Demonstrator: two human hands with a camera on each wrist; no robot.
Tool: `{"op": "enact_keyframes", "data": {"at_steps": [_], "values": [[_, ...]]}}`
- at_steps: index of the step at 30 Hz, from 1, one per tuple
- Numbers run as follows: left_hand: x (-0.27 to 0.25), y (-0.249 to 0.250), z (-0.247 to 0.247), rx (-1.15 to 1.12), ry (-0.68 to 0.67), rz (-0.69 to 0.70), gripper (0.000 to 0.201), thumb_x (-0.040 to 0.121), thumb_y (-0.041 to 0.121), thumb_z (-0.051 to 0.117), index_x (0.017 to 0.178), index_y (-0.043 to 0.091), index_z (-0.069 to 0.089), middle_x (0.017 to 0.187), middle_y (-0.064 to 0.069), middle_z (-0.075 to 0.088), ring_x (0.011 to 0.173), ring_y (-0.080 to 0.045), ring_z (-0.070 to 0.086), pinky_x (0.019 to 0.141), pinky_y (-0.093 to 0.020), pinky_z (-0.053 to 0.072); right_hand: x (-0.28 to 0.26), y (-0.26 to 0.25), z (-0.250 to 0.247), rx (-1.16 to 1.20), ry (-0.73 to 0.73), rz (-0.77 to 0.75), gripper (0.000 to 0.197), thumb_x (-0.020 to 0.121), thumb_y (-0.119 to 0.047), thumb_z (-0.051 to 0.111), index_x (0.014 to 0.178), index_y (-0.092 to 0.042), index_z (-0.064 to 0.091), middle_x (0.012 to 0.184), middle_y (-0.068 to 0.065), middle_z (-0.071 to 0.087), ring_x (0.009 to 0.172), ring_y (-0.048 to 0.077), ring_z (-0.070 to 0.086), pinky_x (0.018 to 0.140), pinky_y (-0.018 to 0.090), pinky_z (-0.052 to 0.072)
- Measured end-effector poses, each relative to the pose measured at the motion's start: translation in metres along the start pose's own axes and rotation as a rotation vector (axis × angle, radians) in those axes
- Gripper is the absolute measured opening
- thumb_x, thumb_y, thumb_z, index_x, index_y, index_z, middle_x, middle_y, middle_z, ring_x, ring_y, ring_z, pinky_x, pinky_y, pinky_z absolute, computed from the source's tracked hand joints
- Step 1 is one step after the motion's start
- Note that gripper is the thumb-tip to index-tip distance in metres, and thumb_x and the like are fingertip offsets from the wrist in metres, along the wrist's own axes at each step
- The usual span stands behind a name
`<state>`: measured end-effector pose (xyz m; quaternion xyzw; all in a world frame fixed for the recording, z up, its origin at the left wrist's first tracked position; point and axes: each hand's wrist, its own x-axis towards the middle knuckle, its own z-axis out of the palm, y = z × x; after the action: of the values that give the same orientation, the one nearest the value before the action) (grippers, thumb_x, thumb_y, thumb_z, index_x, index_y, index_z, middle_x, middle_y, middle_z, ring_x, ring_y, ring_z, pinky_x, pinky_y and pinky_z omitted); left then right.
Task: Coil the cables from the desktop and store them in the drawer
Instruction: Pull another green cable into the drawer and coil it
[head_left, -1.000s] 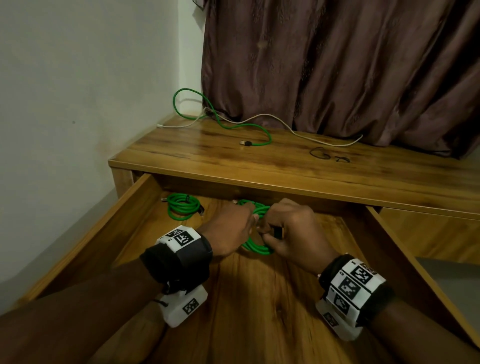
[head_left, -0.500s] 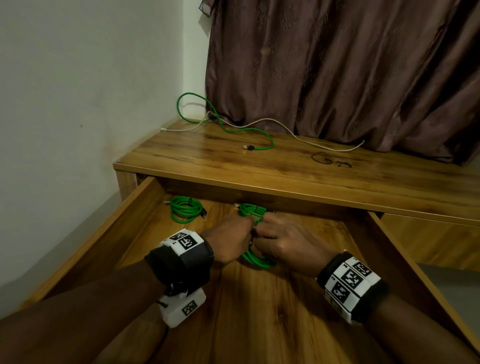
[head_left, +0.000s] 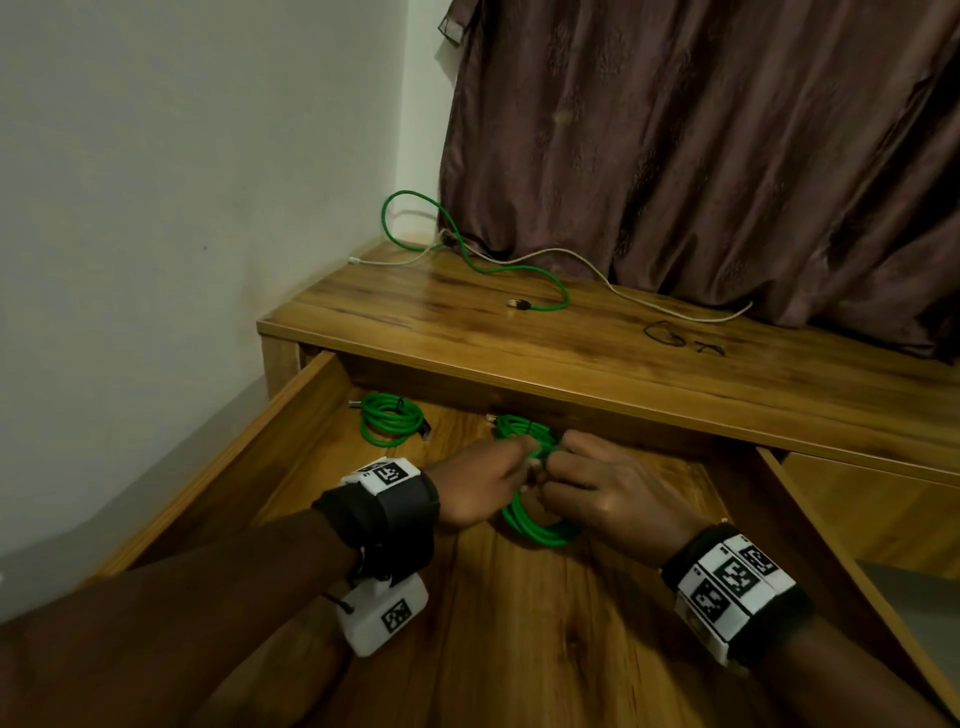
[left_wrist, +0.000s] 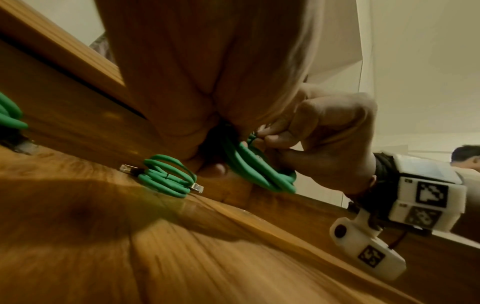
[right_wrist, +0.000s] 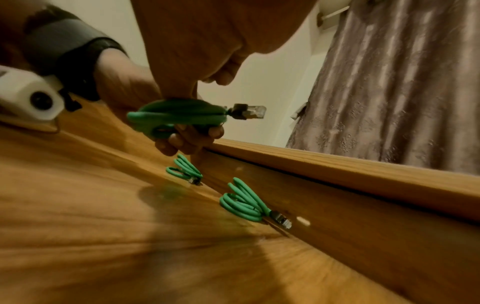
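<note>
We hold the green coil (head_left: 537, 512) low over the drawer (head_left: 519, 623) floor, left hand (head_left: 480, 486) and right hand (head_left: 605, 491) both pinching its top, probably cinching a tie. Finished coil (head_left: 390, 418) at 10 o'clock; loose green cable (head_left: 519, 273) and white cable (head_left: 649, 301) wait on the desk (head_left: 675, 364).

Coiled cables (head_left: 390, 426) in drawer (head_left: 291, 410) — loose cable (head_left: 519, 270) (behind) on desktop (head_left: 675, 374).

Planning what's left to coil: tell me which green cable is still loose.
The green cable on the desktop, lying loose near the curtain. The other green ones are coiled in the drawer, one held by the left hand and right hand.
</note>
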<state>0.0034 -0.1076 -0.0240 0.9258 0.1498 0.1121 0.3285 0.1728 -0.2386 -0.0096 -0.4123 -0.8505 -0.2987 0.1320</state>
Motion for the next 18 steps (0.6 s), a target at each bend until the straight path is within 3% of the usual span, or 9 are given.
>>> {"op": "enact_keyframes", "data": {"at_steps": [2, 5, 7, 13, 18], "values": [[0.001, 0.002, -0.002, -0.045, 0.069, 0.02, 0.023, 0.113, 0.028, 0.039, 0.116, 0.011, 0.054, 0.105, -0.012, 0.067, 0.098, -0.026, 0.066, 0.088, -0.048, 0.052, -0.003, 0.001, 0.002, 0.119, 0.068, 0.142, 0.009, 0.097, -0.014, 0.067, 0.09, -0.01, 0.07, 0.092, 0.004, 0.064, 0.083, 0.021, 0.056, 0.065, 0.034, 0.049], [0.001, 0.004, -0.004, -0.102, 0.184, 0.066, 0.013, 0.112, 0.027, 0.042, 0.111, 0.018, 0.052, 0.098, -0.006, 0.066, 0.09, -0.019, 0.065, 0.079, -0.038, 0.051, -0.006, -0.002, 0.003, 0.332, 0.237, 0.461, 0.007, 0.088, -0.007, 0.079, 0.088, -0.011, 0.074, 0.096, -0.004, 0.07, 0.093, 0.015, 0.064, 0.076, 0.037, 0.054], [0.002, 0.003, -0.004, -0.154, 0.257, 0.097, 0.01, 0.111, 0.025, 0.045, 0.111, 0.021, 0.054, 0.099, -0.003, 0.067, 0.091, -0.016, 0.066, 0.079, -0.039, 0.052, -0.004, -0.006, 0.003, 0.408, 0.322, 0.604, 0.009, 0.086, -0.007, 0.082, 0.089, -0.012, 0.076, 0.098, -0.007, 0.073, 0.097, 0.011, 0.067, 0.079, 0.039, 0.056], [0.004, 0.005, -0.002, -0.27, 0.385, 0.166, 0.018, 0.109, 0.021, 0.053, 0.125, 0.02, 0.058, 0.115, 0.006, 0.069, 0.107, -0.007, 0.067, 0.092, -0.038, 0.057, 0.002, -0.008, -0.002, 0.453, 0.413, 0.683, 0.012, 0.087, -0.014, 0.084, 0.093, -0.016, 0.073, 0.09, -0.008, 0.072, 0.085, 0.013, 0.068, 0.07, 0.038, 0.055], [0.008, 0.003, 0.001, -0.34, 0.404, 0.172, 0.019, 0.107, 0.023, 0.056, 0.126, 0.026, 0.057, 0.118, 0.011, 0.069, 0.112, -0.004, 0.067, 0.096, -0.04, 0.058, 0.006, -0.011, -0.006, 0.562, 0.538, 0.766, 0.012, 0.089, -0.01, 0.082, 0.094, -0.014, 0.072, 0.09, -0.01, 0.073, 0.083, 0.015, 0.071, 0.069, 0.042, 0.059]]}}
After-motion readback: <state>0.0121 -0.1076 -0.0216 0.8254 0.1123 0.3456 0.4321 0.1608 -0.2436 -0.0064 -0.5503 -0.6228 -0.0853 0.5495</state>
